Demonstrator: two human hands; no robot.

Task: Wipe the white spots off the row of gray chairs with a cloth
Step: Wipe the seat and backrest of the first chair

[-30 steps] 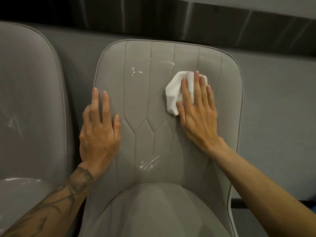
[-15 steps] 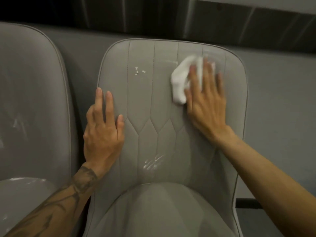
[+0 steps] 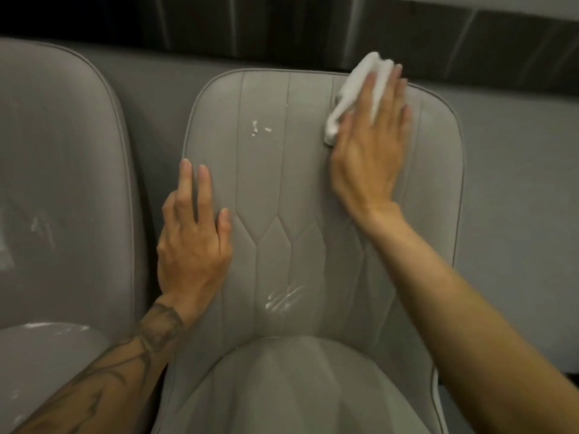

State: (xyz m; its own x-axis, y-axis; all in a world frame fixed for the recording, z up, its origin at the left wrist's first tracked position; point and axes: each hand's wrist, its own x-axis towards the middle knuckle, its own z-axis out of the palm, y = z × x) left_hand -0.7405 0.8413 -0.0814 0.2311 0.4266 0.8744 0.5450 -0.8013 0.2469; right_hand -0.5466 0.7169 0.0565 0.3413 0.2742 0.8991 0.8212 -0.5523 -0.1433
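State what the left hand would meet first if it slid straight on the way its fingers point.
Probably the chair back's piped edge near its upper left corner; the left hand would pass left of the white spots.

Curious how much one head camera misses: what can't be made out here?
In the head view:
Back of the middle chair beneath the right hand and white cloth: covered, any spots there unseen.
Its side under the left hand: covered.
Its seat: cut off by the bottom edge.
The left chair: cut off by the left edge, white marks blurred.
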